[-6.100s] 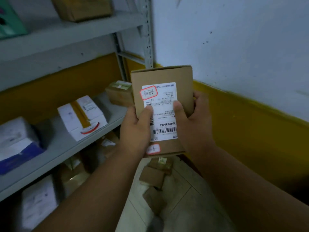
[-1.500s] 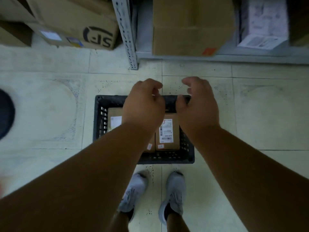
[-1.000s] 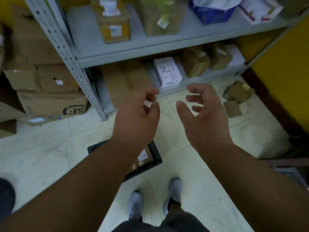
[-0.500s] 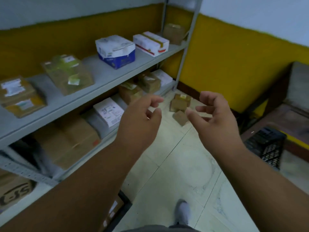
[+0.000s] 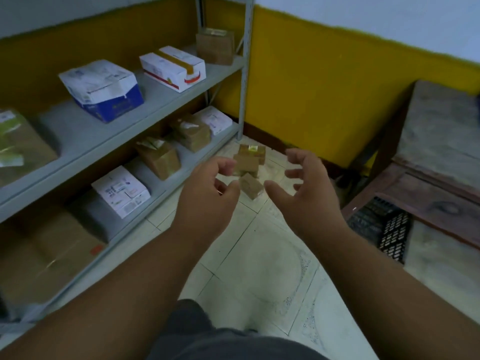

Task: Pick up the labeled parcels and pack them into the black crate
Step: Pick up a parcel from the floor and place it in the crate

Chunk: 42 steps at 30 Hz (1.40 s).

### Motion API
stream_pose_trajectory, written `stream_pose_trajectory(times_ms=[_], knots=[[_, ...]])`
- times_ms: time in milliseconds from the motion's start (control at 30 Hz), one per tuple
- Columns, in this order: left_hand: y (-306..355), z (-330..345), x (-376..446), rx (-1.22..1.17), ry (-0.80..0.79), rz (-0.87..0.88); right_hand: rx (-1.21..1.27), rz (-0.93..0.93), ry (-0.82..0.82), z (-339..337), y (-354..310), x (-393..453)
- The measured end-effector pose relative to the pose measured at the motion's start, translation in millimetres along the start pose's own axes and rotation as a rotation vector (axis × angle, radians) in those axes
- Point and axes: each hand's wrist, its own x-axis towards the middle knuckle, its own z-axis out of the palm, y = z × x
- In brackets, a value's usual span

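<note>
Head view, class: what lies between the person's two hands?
In the head view, small brown boxes on the floor show between the left hand and right hand, beyond them.

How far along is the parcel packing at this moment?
Done: nothing in this view shows it; the packing crate is out of frame. In hand: nothing, the left hand and right hand are empty, fingers loosely curled. Left: the small brown cardboard parcels piled on the floor tiles at the yellow wall's corner remain unpicked.
</note>
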Motion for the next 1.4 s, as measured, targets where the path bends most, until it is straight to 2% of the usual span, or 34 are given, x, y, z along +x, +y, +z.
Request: stream_pose_trajectory(times_ms=[133, 267, 467, 567, 733, 967, 1267, 1400], knots=[[-17.4, 9.9, 48.1, 0.026, -0.012, -0.016, -0.026, 0.006, -0.019, 24.6, 13.0, 50.6], [-40.9, 24.6, 117.2, 0.012, -0.027, 0.003, -0.092, -0.066, -0.042, 53.1, 19.7, 111.4], [-69.3, 47.0, 270.5, -0.006, -0.107, 0.045, -0.236, -0.057, 0.017, 69.6, 27.5, 238.7], [-78.9, 50.3, 350.0, -0.037, -0.121, 0.051, -0.34, -0.112, 0.013, 80.1, 23.8, 298.6], [-90.3, 67.9, 442.7, -0.071, -0.168, 0.05, -0.34, -0.089, 0.021, 104.5, 30.9, 372.9], [-99.8, 129.3, 528.3, -0.083, -0.231, -0.001, -0.291, -0.002, 0.029, 98.2, 90.0, 464.4], [-125.0, 231.3, 640.4, -0.001, -0.079, -0.049, -0.25, -0.143, -0.145, 125.1, 195.3, 649.5], [-165.3, 283.3, 686.7, 0.047, -0.065, -0.119, -0.202, -0.101, -0.185, 158.2, 256.3, 712.0]])
